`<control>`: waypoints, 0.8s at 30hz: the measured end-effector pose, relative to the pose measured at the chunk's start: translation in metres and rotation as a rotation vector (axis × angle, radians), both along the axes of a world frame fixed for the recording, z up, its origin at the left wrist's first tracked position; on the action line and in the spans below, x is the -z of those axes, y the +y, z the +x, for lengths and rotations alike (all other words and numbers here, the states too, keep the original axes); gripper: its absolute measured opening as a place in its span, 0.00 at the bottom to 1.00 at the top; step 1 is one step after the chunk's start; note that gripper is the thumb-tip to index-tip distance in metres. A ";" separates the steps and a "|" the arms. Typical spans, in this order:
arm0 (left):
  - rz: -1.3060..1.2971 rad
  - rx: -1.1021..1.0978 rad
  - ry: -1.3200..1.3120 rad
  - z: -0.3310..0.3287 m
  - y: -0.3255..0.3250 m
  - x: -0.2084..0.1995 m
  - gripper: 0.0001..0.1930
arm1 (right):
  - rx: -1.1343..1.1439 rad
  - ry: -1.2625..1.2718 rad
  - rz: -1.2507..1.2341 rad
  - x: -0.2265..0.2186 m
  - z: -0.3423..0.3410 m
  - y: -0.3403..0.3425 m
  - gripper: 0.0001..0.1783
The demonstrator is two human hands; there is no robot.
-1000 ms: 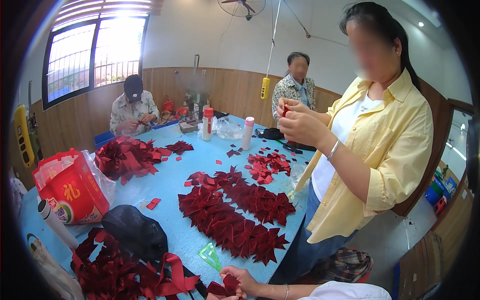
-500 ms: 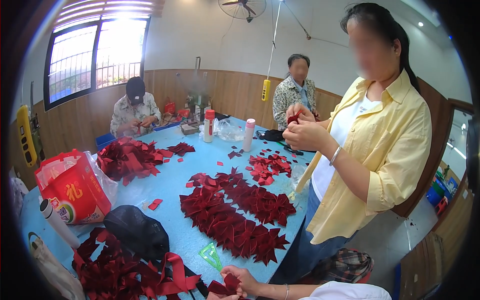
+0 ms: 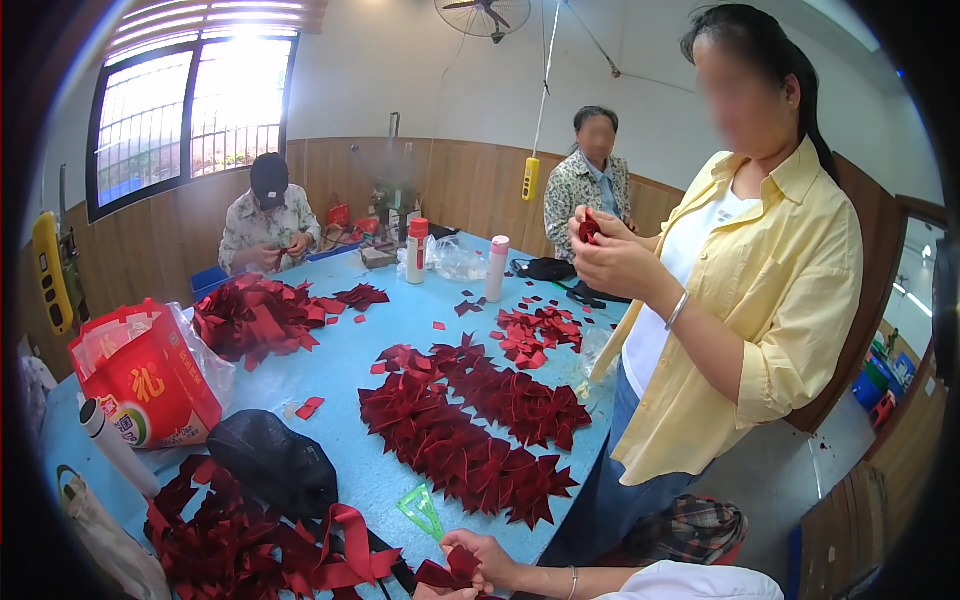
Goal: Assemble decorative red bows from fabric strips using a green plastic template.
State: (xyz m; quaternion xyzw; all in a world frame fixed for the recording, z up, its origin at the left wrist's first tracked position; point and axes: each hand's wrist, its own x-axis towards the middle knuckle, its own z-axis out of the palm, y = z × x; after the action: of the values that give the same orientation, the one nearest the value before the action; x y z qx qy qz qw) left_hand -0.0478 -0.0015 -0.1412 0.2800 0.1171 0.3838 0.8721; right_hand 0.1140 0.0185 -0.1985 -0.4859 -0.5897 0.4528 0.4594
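At the lower edge my right hand [image 3: 492, 562] pinches a dark red velvet bow [image 3: 452, 570], its thumb and fingers pressed together on the fabric. Just below the bow, only a sliver of my left hand [image 3: 440, 594] shows; it too grips the bow from beneath, the rest cut off by the frame's edge. A green triangle ruler [image 3: 421, 512] lies on the table right beyond my hands. Left of them spreads a heap of dark red ribbon strips [image 3: 215, 540]. Rows of finished-looking velvet bows [image 3: 470, 450] lie farther ahead.
On the blue table [image 3: 330, 400] stand a red bag [image 3: 150, 375], a silver bottle [image 3: 118, 445], a black cap [image 3: 275, 462], two spray cans and more red ribbon [image 3: 262, 318]. A co-worker in yellow [image 3: 770, 290] stands at the right, handling red fabric; two others sit at the far side.
My hands and the bow stay almost where they were. The co-worker in yellow has turned the red piece in their fingers and shifted their hands slightly.
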 end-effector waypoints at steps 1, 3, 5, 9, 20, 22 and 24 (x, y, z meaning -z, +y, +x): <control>-0.005 0.003 0.001 0.000 0.000 0.000 0.14 | 0.000 -0.036 0.040 0.000 0.000 0.000 0.18; -0.006 0.004 0.000 -0.001 0.000 0.001 0.14 | 0.000 0.004 -0.005 0.002 -0.001 0.000 0.18; -0.007 0.005 0.001 0.000 0.000 0.002 0.15 | -0.010 -0.023 0.012 0.001 -0.001 0.001 0.18; -0.013 0.002 -0.001 -0.001 0.000 0.003 0.15 | -0.002 -0.008 0.027 -0.001 -0.001 0.000 0.18; -0.006 -0.019 0.016 0.001 -0.002 0.003 0.14 | -0.007 0.004 0.019 0.000 0.001 0.000 0.15; -0.005 -0.016 0.029 0.000 -0.002 0.001 0.14 | -0.011 0.000 0.017 0.000 0.001 0.000 0.15; -0.014 -0.001 0.031 -0.001 -0.001 0.001 0.14 | -0.002 -0.014 0.048 -0.001 -0.001 -0.001 0.16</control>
State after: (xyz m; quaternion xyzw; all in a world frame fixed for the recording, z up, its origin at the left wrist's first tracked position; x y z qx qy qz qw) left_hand -0.0486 -0.0030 -0.1422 0.2798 0.1332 0.3791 0.8719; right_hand 0.1135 0.0177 -0.1970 -0.4773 -0.6041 0.4358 0.4662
